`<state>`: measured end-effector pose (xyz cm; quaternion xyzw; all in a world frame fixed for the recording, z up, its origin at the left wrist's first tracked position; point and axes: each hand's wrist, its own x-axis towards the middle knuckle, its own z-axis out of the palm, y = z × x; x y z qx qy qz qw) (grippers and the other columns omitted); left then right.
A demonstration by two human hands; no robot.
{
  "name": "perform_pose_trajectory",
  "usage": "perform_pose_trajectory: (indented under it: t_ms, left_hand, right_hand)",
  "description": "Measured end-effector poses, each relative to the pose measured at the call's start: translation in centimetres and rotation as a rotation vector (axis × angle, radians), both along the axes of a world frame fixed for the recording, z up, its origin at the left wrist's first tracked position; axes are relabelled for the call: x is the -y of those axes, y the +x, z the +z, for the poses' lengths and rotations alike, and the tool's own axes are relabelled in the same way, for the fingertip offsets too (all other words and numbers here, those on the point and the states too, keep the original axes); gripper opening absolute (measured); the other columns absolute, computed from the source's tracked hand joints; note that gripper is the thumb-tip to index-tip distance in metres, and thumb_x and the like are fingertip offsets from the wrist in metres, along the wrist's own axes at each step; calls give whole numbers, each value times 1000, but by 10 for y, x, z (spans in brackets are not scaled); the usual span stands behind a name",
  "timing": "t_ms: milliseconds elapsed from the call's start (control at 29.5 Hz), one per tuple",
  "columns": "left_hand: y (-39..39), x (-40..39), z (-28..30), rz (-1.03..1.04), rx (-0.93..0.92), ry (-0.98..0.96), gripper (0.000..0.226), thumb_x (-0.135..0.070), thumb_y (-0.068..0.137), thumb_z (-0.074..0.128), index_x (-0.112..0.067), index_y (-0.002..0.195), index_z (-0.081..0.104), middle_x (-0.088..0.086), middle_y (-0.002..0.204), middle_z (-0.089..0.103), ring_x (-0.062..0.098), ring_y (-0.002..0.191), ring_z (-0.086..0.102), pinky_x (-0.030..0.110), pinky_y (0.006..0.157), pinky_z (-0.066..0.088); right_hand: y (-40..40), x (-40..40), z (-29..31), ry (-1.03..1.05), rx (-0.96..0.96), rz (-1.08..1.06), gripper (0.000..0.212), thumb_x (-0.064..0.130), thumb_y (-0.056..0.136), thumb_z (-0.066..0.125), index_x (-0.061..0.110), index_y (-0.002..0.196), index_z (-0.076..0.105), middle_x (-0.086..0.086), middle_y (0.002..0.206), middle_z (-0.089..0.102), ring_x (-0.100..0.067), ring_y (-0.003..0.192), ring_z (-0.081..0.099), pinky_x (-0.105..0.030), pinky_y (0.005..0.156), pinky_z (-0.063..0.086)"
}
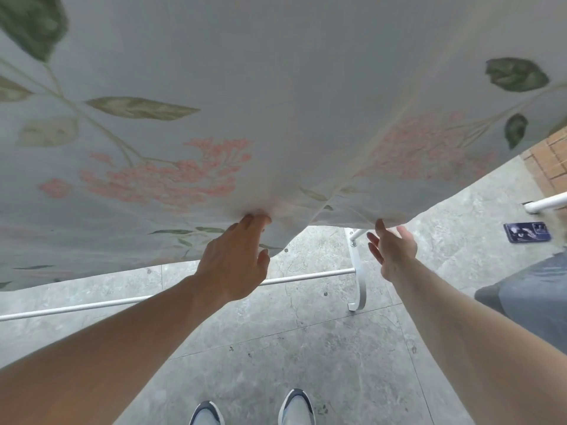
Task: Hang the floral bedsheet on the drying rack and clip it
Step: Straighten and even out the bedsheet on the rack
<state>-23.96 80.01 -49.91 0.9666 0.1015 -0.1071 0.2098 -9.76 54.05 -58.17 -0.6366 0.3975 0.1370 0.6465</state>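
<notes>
The floral bedsheet (276, 96), pale grey with pink blossoms and green leaves, hangs spread across the upper half of the view. My left hand (236, 259) pinches a fold of its lower edge between fingers and thumb. My right hand (394, 250) is beside it with straight, spread fingers touching the sheet's hem from below. The white drying rack (357, 271) shows only a low bar and a curved foot under the cloth; its top rails are hidden by the sheet. No clips are in view.
Grey stone tiles lie underfoot, with my two shoes (251, 409) at the bottom. A dark blue phone (526, 232) lies on the floor at right, near a white pipe (546, 204), a brick wall (549, 161) and a grey object (530, 296).
</notes>
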Motion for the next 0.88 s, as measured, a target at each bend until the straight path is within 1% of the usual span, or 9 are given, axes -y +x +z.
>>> perform_pose_trajectory:
  t_ms: [68, 102, 204, 441, 577, 645, 713, 815, 883]
  left_hand:
    - [0, -2, -3, 3, 9, 4, 48, -27, 97, 59, -30, 139, 37, -12, 135, 53, 16, 114, 57, 36, 85, 50]
    - [1, -1, -4, 6, 13, -1, 48, -27, 96, 60, -31, 138, 37, -12, 134, 53, 16, 112, 58, 36, 84, 51]
    - [4, 4, -6, 17, 18, -11, 52, -26, 95, 62, -30, 140, 37, -11, 135, 53, 17, 112, 58, 37, 83, 51]
    - [13, 4, -10, 58, 23, -13, 63, -26, 93, 63, -28, 147, 32, -8, 145, 46, 20, 122, 55, 41, 93, 52]
    - [11, 2, -20, 51, -19, 8, 64, -26, 94, 62, -27, 150, 30, -7, 151, 40, 21, 126, 53, 41, 96, 51]
    - [6, 2, -24, 59, -43, 7, 66, -25, 95, 62, -26, 152, 29, -5, 153, 39, 22, 128, 52, 40, 97, 50]
    - [1, 3, -23, 67, -84, 1, 66, -25, 95, 62, -26, 152, 28, -3, 152, 40, 23, 128, 51, 40, 97, 49]
    - [-10, 4, -18, 72, -128, 1, 65, -26, 95, 61, -26, 151, 28, -3, 153, 38, 23, 127, 51, 39, 97, 48]
    - [-13, 3, -2, 82, -137, -1, 65, -26, 95, 62, -26, 152, 29, -4, 154, 37, 24, 127, 51, 38, 97, 48]
  right_hand:
    - [3, 2, -4, -49, 20, -7, 17, 22, 98, 70, 18, 113, 63, -5, 124, 69, -7, 76, 71, -21, 67, 55]
    - [4, 4, -6, -89, 32, -12, 7, 23, 99, 70, 20, 98, 63, -5, 115, 71, -6, 73, 71, -22, 65, 55]
    - [7, 15, -16, -212, 14, -21, 15, 25, 99, 68, 19, 86, 63, -5, 103, 74, -5, 63, 72, -24, 57, 53]
    - [-1, 49, -34, -328, -81, -71, 10, 20, 96, 71, 11, 99, 70, -3, 82, 68, -14, 70, 73, -30, 58, 58]
    - [-1, 49, -48, -360, -155, -48, 17, 18, 94, 72, 14, 78, 69, -6, 75, 68, -18, 62, 70, -39, 68, 63]
    - [-4, 46, -55, -335, -150, -76, 10, 17, 94, 72, 9, 90, 74, -4, 74, 68, -17, 59, 69, -38, 68, 63]
    - [-14, 40, -58, -259, -121, -97, 21, 17, 94, 73, 4, 111, 70, -9, 95, 73, -17, 69, 73, -33, 60, 60]
    - [-39, 29, -50, -177, -136, -17, 62, 21, 96, 72, 12, 150, 42, -12, 143, 57, -19, 84, 73, -40, 78, 64]
    - [-50, 20, -29, -173, -156, 92, 71, 23, 100, 67, 15, 158, 28, -8, 154, 46, -19, 86, 72, -42, 86, 62]
